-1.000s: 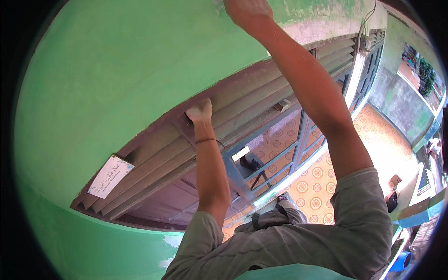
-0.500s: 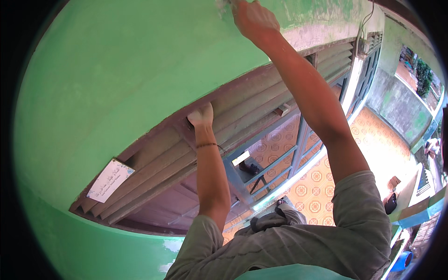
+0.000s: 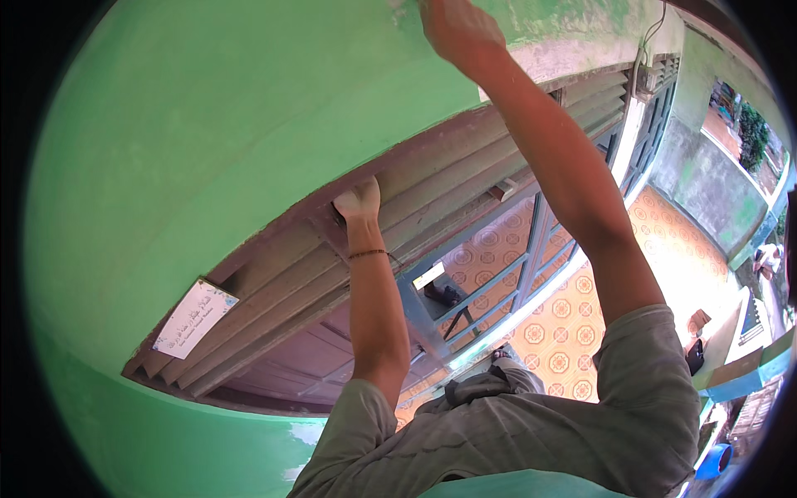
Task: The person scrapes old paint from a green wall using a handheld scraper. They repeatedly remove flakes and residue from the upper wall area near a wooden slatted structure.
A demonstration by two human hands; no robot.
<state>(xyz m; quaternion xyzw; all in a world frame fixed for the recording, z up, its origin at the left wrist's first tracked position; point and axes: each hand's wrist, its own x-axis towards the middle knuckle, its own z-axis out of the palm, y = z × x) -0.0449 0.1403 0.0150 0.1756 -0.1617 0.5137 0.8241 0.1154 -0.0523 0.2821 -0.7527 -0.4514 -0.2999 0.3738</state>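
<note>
High on the green wall [image 3: 249, 124], my right hand [image 3: 461, 35] is closed at the top edge of the view. Its fingertips and whatever they hold are cut off there. The wall beside that hand has rough, pale patches where the green coat is worn away. My left hand [image 3: 359, 201] is curled round the brown wooden frame [image 3: 328, 238] of the louvred vent, just under the wall's lower edge. Its fingers are partly hidden behind the wood. Slanted slats [image 3: 448, 187] run on both sides of it.
A white printed sign [image 3: 197, 319] hangs at the vent's left end. Below are a brown door [image 3: 290, 375] and a blue-grey window frame [image 3: 490, 303]. Orange patterned tiles [image 3: 573, 328] cover the floor. A cable [image 3: 652, 37] runs down the wall at upper right.
My right hand has shifted slightly right, and the greyish thing glimpsed at its fingertips is out of view. My left hand keeps its hold on the frame.
</note>
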